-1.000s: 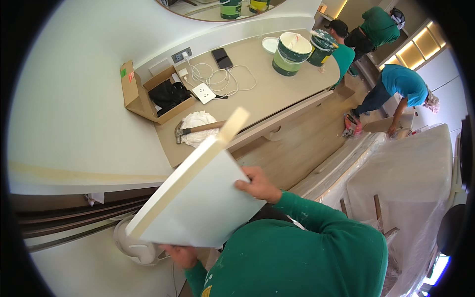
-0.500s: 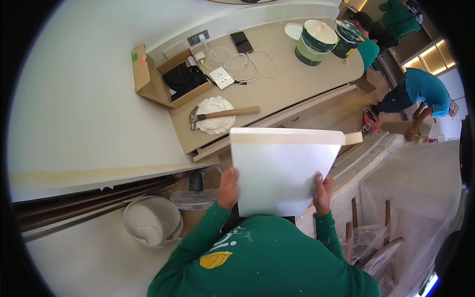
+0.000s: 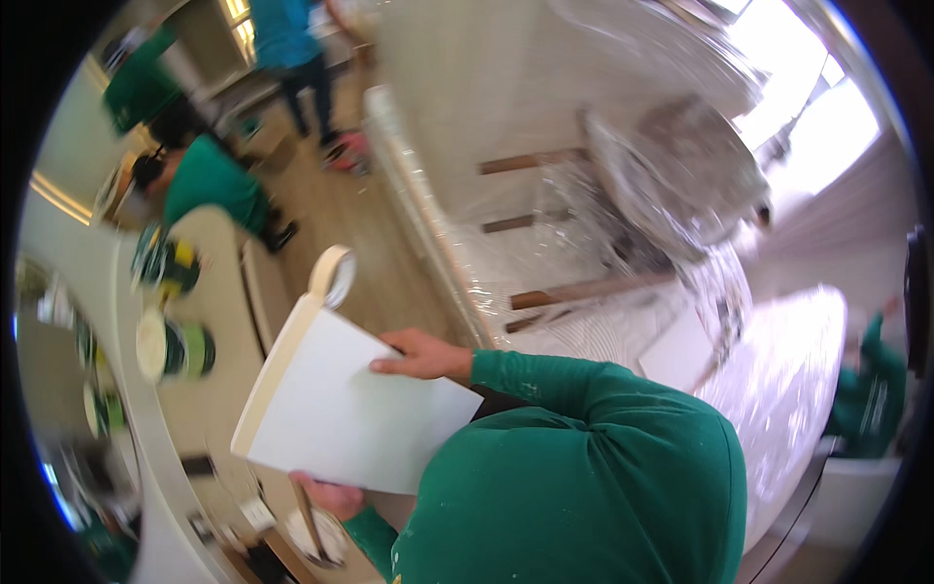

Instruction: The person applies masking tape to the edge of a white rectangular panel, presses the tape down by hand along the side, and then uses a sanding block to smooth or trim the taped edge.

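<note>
Both my hands hold a flat white panel [image 3: 360, 409] in front of my chest, slanting across the view. A strip of cream masking tape runs along its far edge, and the tape roll [image 3: 341, 276] sticks out past the top corner. My left hand [image 3: 333, 496] grips the panel's lower edge, its fingers partly hidden. My right hand [image 3: 425, 354] is closed over the upper right edge, thumb on the white face. Just beyond my left hand, a wooden-handled hammer [image 3: 309, 521] lies across a round white plaster-like lump [image 3: 329, 537] on the counter.
The beige counter [image 3: 209, 428] runs along the left, bearing paint buckets [image 3: 185, 348]. Right of the wooden floor stands plastic-wrapped furniture [image 3: 545, 243] with wooden legs up. Co-workers are at the far left, including a crouching person [image 3: 209, 185]; another person [image 3: 869, 389] is at the far right.
My view has turned to the right, bringing the wrapped furniture and bright windows into sight. The panel now slants, and its tape roll shows round. Both hands still hold it.
</note>
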A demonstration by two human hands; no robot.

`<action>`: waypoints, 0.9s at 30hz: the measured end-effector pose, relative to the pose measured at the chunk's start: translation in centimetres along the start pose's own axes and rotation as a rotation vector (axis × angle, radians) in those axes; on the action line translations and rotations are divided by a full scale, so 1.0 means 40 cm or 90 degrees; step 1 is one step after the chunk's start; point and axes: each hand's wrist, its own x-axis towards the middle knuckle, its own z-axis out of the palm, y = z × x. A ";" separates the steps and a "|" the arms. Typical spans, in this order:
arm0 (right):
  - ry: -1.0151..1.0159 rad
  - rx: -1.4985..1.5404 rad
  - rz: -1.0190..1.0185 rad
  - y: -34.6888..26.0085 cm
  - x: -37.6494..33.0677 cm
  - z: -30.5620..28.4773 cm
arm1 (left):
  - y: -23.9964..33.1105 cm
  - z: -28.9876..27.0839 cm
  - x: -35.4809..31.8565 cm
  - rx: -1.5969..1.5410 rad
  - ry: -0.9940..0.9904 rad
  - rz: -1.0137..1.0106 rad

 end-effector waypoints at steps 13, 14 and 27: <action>0.158 0.018 0.135 0.040 -0.211 -0.053 | 0.060 0.173 0.312 0.244 -0.223 -0.041; 0.175 0.001 0.172 0.059 -0.228 -0.051 | 0.052 0.198 0.324 0.168 -0.212 -0.087; 0.268 -0.102 0.331 0.347 -0.352 0.078 | -0.019 0.219 0.450 0.284 -0.224 -0.142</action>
